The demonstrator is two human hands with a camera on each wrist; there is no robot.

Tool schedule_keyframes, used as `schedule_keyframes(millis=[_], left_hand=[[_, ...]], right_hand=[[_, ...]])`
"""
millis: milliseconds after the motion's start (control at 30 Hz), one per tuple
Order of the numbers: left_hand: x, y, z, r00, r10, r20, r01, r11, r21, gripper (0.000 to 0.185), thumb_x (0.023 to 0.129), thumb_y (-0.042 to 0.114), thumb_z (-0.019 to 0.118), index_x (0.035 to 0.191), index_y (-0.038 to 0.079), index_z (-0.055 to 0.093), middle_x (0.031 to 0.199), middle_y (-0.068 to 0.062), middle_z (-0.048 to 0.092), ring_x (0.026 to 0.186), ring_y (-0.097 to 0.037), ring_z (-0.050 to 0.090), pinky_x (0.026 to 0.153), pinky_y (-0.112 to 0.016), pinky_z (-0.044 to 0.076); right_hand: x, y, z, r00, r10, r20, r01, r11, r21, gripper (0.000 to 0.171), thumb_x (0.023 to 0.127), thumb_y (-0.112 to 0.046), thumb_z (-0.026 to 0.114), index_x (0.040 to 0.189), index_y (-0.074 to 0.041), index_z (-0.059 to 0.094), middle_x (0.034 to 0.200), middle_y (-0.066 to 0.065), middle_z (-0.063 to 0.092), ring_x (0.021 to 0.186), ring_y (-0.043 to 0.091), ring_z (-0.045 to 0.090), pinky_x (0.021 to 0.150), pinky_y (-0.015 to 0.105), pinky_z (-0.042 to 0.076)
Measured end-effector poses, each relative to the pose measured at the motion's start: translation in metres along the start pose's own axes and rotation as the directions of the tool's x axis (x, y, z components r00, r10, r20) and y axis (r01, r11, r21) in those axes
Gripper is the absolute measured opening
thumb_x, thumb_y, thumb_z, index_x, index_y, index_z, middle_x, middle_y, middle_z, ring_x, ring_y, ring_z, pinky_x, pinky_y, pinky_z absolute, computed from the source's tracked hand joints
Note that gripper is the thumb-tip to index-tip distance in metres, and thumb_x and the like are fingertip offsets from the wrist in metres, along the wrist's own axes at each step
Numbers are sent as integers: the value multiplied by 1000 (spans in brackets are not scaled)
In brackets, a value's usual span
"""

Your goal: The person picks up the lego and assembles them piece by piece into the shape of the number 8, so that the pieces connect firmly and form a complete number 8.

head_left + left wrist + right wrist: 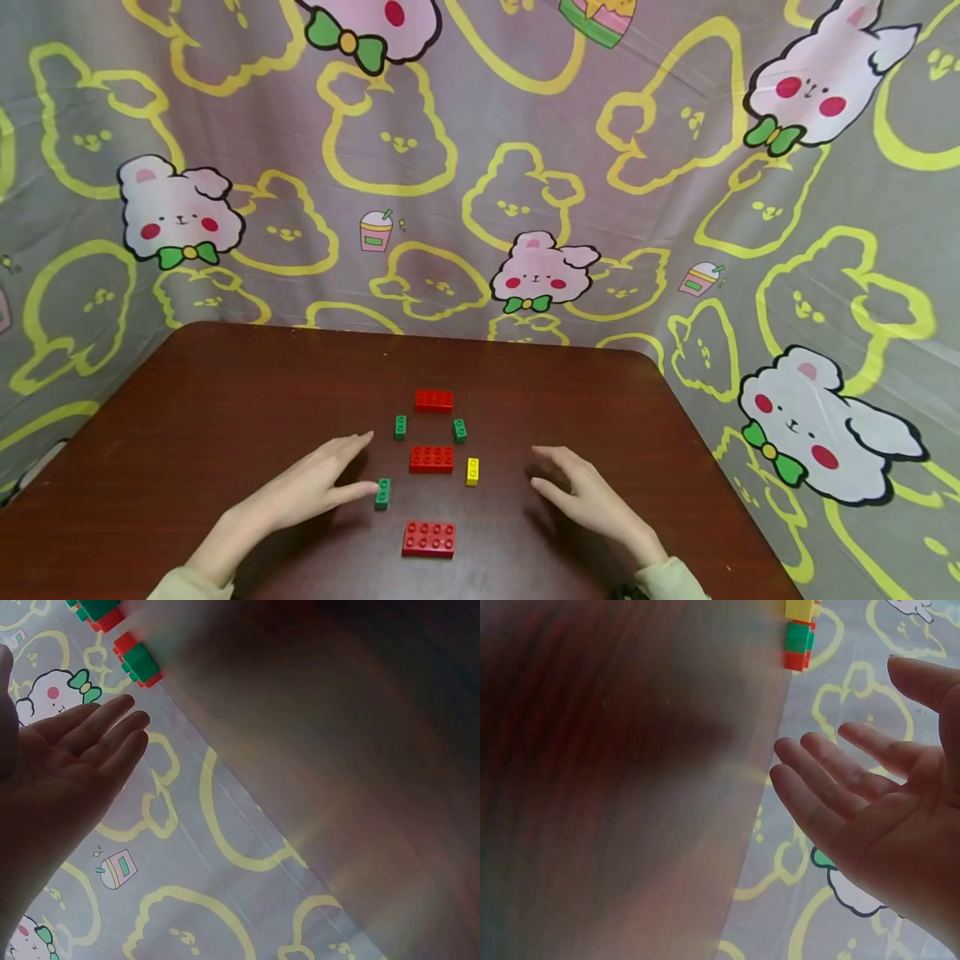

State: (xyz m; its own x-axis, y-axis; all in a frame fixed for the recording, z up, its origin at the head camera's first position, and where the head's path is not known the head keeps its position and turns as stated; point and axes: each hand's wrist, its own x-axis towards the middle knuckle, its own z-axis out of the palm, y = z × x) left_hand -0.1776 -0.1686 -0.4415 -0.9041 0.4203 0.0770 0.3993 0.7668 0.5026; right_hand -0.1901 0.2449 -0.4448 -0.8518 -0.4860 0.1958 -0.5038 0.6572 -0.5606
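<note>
Loosely flanking red bricks point(432, 459) on table point(600, 408) with relaxed, extended fingers of left hand point(307, 487) and right hand point(596, 500), gripping nothing; with left thumb at near green brick point(383, 494), perhaps touching. Likely spaced for separate reach, with far green bricks point(401, 427) and yellow brick point(472, 472) alongside.

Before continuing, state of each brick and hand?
Near red brick: unstacked, studs up
Middle red brick: unstacked, studs up
Far red brick: unstacked, studs up
Near green brick: unstacked, studs up
Far left green brick: unstacked, studs up
Far right green brick: unstacked, studs up
Yellow brick: unstacked, studs up
Left hand: open
Right hand: open
</note>
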Motion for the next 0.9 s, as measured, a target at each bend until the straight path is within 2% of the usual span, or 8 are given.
schedule_keyframes(millis=[167, 333, 667, 900], left_hand=[[0, -1, 4, 1000, 22, -2, -22, 1000, 7, 80, 90, 57, 63, 142, -2, 48, 143, -17, 55, 132, -34, 53, 106, -53, 45], [1, 0, 4, 999, 50, 13, -50, 999, 10, 82, 89, 58, 64, 141, -3, 49, 141, -19, 57, 129, -36, 55, 103, -54, 46], [4, 0, 5, 995, 96, 28, -97, 995, 29, 74, 86, 49, 71, 136, -3, 55, 133, -17, 62, 122, -34, 60, 98, -52, 50], [5, 0, 7, 988, 154, 33, -155, 988, 27, 67, 86, 46, 73, 130, -4, 60, 126, -13, 66, 115, -28, 64, 93, -46, 54]], right_hand=[[1, 0, 4, 1000, -2, 18, 1, 999, 53, 49, 99, -33, 61, 135, -1, 54, 129, 16, 63, 110, 29, 67, 89, 37, 57], [0, -2, 9, 1000, -4, 26, 2, 996, 91, 43, 99, -29, 61, 130, 1, 57, 120, 16, 67, 100, 23, 69, 82, 30, 57], [3, -7, 16, 996, 8, 87, -23, 985, 169, 38, 100, -30, 59, 125, -2, 61, 118, 12, 70, 100, 18, 69, 81, 25, 56], [4, -8, 24, 996, -10, 94, -7, 984, 179, 35, 99, -28, 61, 122, -2, 63, 114, 10, 71, 98, 13, 68, 81, 22, 56]])
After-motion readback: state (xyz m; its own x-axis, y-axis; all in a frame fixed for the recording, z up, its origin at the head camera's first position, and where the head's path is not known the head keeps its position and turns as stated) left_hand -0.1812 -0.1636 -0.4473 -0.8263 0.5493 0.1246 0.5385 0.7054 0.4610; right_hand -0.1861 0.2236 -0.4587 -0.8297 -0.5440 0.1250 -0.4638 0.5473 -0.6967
